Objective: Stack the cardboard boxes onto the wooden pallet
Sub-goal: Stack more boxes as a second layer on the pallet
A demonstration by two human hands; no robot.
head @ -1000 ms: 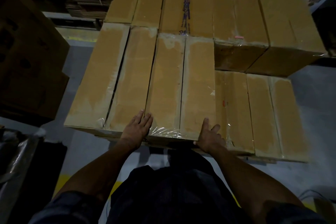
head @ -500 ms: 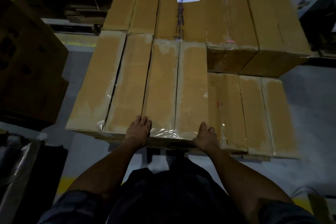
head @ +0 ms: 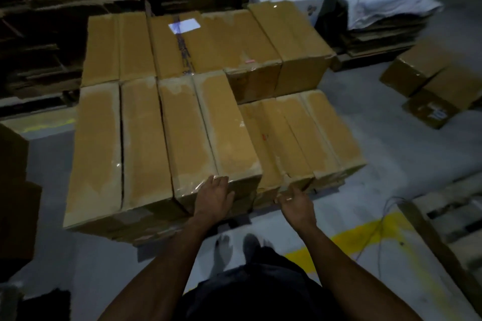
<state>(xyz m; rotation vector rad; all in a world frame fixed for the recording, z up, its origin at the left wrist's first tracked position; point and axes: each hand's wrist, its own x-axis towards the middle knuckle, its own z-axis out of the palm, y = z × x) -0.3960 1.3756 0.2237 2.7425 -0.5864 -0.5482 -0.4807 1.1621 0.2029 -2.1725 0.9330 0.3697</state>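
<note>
Single head view, forward and down, near stacked cardboard boxes [head: 161, 138].

The left hand [head: 214, 197] rests flat on a cardboard box [head: 208, 135]; the right hand [head: 293, 199] hovers open beside it.

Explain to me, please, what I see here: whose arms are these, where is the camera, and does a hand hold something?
The camera sits on a person's head and looks down, so the two arms are that person's own. In front are taped cardboard boxes, stacked two high on the left and at the back, with a lower row at the front right. The left hand rests flat on the near end of a top box. The right hand is open beside the lower row; its fingers hold nothing. More boxes lie on the floor.
</note>
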